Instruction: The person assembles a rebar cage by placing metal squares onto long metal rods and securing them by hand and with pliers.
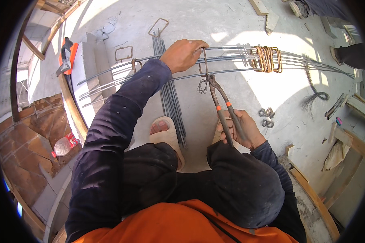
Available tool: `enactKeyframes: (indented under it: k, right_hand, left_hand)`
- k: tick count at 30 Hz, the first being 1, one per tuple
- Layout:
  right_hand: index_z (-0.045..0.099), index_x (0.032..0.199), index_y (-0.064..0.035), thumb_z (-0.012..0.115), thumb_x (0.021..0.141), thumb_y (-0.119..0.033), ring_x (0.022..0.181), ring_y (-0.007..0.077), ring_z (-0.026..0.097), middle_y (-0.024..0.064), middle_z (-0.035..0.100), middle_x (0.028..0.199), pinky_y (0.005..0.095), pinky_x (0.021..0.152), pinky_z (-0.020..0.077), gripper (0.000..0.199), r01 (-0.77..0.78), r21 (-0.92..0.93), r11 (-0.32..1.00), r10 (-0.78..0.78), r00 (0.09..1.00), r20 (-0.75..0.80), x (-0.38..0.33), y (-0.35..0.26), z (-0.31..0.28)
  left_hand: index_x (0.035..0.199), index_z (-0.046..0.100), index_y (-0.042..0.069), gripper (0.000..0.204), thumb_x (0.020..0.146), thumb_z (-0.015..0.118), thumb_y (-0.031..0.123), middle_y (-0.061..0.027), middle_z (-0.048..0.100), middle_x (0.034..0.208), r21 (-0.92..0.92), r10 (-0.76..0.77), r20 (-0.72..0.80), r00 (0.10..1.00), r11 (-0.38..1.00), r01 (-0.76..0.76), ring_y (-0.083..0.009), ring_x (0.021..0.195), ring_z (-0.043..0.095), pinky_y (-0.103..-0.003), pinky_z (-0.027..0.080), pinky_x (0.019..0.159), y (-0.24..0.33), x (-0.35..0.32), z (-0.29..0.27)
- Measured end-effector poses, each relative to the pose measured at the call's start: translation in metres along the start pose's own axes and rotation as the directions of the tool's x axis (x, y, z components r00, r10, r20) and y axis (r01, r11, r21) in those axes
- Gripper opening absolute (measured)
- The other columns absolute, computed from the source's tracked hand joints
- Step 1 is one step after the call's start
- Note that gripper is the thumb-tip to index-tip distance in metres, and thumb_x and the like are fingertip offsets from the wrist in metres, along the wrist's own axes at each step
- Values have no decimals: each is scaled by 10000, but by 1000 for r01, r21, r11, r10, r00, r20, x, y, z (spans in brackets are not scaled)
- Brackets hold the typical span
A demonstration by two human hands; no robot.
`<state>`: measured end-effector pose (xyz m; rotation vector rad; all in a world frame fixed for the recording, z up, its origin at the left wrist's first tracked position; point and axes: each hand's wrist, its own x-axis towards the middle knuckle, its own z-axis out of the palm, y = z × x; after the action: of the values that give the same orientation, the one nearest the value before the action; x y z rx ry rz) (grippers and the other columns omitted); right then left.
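The fingers [199,44] of the left hand [182,56] are bent closed at the top of an upright ring [206,60], where it crosses the long bars [231,71]; their undersides are hidden, so I cannot tell how firm the hold is. The right hand [245,131], on the person's side of the long bars, is closed around the handles of the pincers [218,108], whose head meets the ring at the nearest bar.

In my judgement, the work is at an early or middle stage. This ring stands around the long bars, and another ring [134,65] is near their left end. Farther right, a cluster of rings [265,60] hangs bunched on the same bars, apparently not yet spread out. Beyond the long bars, a loose rectangular ring [131,52] lies on the floor, unused. Whether the upright ring is already fastened, I cannot tell.
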<state>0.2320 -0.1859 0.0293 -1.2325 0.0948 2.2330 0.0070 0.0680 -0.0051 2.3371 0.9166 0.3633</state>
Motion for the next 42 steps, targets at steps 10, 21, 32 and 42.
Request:
enactKeyframes:
  k: [10, 21, 32, 42]
  right_hand:
    - [516, 1454, 7, 831, 891, -263, 833, 303, 753, 181, 711, 1075, 450, 744, 585, 699, 88, -978, 190, -645, 762, -57, -16, -8, 13]
    - [588, 1391, 45, 478, 1049, -514, 773, 339, 749, 203, 738, 1042, 469, 728, 623, 664, 164, -223, 961, -146, 985, 95, 4, 7, -14]
    - [608, 1259, -30, 678, 1027, -422, 838, 266, 755, 128, 738, 960, 388, 760, 628, 460, 6, -223, 975, 11, 997, 74, 18, -7, -21]
    - [551, 1361, -28, 793, 927, -258, 777, 110, 625, 53, 684, 990, 287, 671, 532, 548, 226, -547, 806, -272, 962, -3, 8, -6, 3]
  left_hand:
    - [1334, 724, 63, 325, 1041, 592, 112, -188, 774, 1244, 65, -26, 11, 1000, 998, 25, -397, 1072, 748, -482, 590, 953, 2, -4, 6]
    - [1289, 738, 63, 405, 906, 627, -8, -112, 801, 1110, 175, -159, -137, 978, 968, 182, -295, 1032, 743, -443, 493, 950, 33, -13, 23]
    - [1311, 632, 83, 430, 896, 729, 28, -106, 668, 1239, -42, 312, -73, 947, 948, -316, -290, 1199, 653, -432, 536, 964, 72, -99, 21]
    - [1638, 406, 97, 609, 1075, 624, 176, -158, 519, 1586, -684, -370, 363, 855, 517, 514, -290, 1397, 562, -430, 500, 1149, 52, -106, 83]
